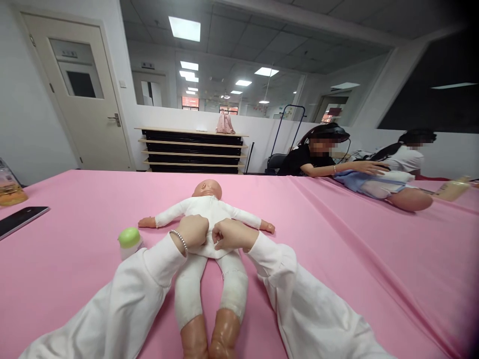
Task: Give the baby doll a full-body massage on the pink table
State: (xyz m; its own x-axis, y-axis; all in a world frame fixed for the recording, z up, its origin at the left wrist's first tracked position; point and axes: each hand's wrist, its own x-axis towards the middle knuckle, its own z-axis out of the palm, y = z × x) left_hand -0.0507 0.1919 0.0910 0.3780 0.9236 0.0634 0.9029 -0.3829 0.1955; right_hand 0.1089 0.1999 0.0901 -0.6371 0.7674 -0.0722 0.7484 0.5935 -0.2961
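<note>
A baby doll (211,209) with a white cloth body lies on its back, head away from me, arms spread and legs toward me. My left hand (192,232), with a beaded bracelet at the wrist, is closed in a fist against the left side of its belly. On the other side, my right hand (234,234) rests knuckles down, fingers curled in; nothing shows in it. The two fists are a small gap apart. Beside my left forearm stands a small jar with a green lid (129,238), partly hidden by my sleeve.
A pink cloth (318,239) with folds at the right covers the table. To the left are a phone (22,222) and a bottle (11,187). At the far right, a person (318,154) has a hand on another doll (409,198), near a pump bottle (452,189). Another person (409,152) sits behind.
</note>
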